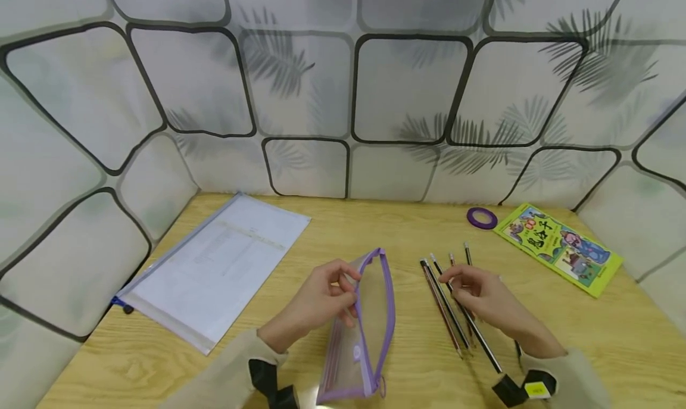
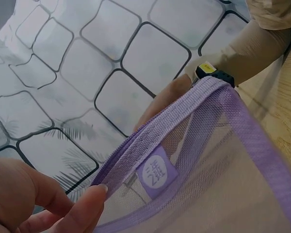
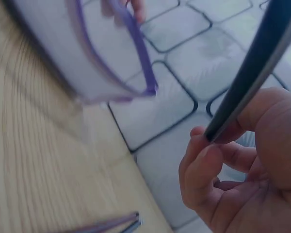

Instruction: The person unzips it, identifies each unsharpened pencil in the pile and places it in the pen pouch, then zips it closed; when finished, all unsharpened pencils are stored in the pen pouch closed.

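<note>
My left hand (image 1: 329,296) pinches the rim of a see-through mesh pencil case (image 1: 348,367) with purple edging. Its zipper gapes along the top, and a purple label (image 2: 156,172) shows on its side in the left wrist view. To the right, my right hand (image 1: 479,290) holds a dark pencil (image 1: 485,340) between thumb and fingertips, the shaft slanting down toward the wrist. In the right wrist view this pencil (image 3: 250,73) rises from the fingertips to the upper right. Several more pencils (image 1: 442,308) lie on the table beneath and beside that hand.
On the left lies a clear document sleeve (image 1: 225,266) with white paper inside. A purple tape roll (image 1: 482,218) and a bright green illustrated booklet (image 1: 560,248) sit at the back right. Patterned cloth walls (image 1: 305,111) rise behind the wooden table (image 1: 370,218) and at both sides.
</note>
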Motion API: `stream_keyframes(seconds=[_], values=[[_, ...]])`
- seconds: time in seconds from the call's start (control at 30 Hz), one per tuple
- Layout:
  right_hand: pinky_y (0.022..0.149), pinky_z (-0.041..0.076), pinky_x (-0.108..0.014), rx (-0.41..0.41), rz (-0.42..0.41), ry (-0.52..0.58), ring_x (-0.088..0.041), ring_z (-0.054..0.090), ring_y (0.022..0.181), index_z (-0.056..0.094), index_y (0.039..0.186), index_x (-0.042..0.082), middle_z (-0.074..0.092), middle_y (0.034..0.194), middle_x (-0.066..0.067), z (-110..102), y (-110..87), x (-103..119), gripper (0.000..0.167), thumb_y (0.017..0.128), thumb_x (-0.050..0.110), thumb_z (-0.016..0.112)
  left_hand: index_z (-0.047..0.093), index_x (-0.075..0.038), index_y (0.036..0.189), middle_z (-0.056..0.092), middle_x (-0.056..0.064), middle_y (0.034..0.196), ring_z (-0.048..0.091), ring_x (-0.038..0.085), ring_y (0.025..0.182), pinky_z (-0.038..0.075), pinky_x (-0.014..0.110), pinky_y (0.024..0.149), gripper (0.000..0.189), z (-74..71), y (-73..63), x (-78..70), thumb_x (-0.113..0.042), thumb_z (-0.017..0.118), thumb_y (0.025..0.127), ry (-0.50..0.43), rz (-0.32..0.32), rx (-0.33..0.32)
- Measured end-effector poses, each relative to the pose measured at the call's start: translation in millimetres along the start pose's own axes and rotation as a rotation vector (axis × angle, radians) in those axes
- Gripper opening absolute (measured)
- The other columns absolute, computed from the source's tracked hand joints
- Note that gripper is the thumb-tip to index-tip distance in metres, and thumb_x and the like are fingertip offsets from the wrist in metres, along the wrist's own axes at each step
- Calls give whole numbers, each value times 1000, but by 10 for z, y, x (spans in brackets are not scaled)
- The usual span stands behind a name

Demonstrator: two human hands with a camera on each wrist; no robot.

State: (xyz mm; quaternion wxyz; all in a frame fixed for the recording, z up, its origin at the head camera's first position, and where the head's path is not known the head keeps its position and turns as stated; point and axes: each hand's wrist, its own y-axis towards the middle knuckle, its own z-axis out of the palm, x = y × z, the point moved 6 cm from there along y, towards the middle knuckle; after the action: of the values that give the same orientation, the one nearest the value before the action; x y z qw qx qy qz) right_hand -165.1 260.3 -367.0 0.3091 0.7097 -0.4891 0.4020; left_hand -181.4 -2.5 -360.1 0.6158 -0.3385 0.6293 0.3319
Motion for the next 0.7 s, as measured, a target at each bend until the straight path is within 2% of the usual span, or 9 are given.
stream_keyframes(seconds=[0.27, 0.47, 0.7], values=[[38, 44, -25, 149, -122, 40, -7, 43, 49, 53, 118, -7, 53, 82, -11, 239, -21, 268, 22, 98, 1, 47, 49, 11, 114, 51, 6, 79, 61, 14, 60, 60, 26, 52, 28, 27, 5, -4, 15, 47, 86, 5, -10, 3], [41, 44, -24, 184, -181, 27, -6, 43, 53, 54, 117, -5, 53, 84, -13, 366, -20, 348, 21, 98, -1, 47, 49, 11, 114, 51, 6, 79, 61, 14, 59, 60, 27, 52, 28, 33, 6, -6, 15, 46, 86, 8, -14, 4], [43, 44, -22, 209, -191, 11, -2, 44, 57, 56, 116, 0, 55, 84, -10, 479, 15, 419, 20, 97, 2, 49, 48, 11, 114, 51, 6, 79, 61, 13, 59, 60, 27, 52, 29, 27, -5, -9, 15, 46, 86, 7, -15, 2]])
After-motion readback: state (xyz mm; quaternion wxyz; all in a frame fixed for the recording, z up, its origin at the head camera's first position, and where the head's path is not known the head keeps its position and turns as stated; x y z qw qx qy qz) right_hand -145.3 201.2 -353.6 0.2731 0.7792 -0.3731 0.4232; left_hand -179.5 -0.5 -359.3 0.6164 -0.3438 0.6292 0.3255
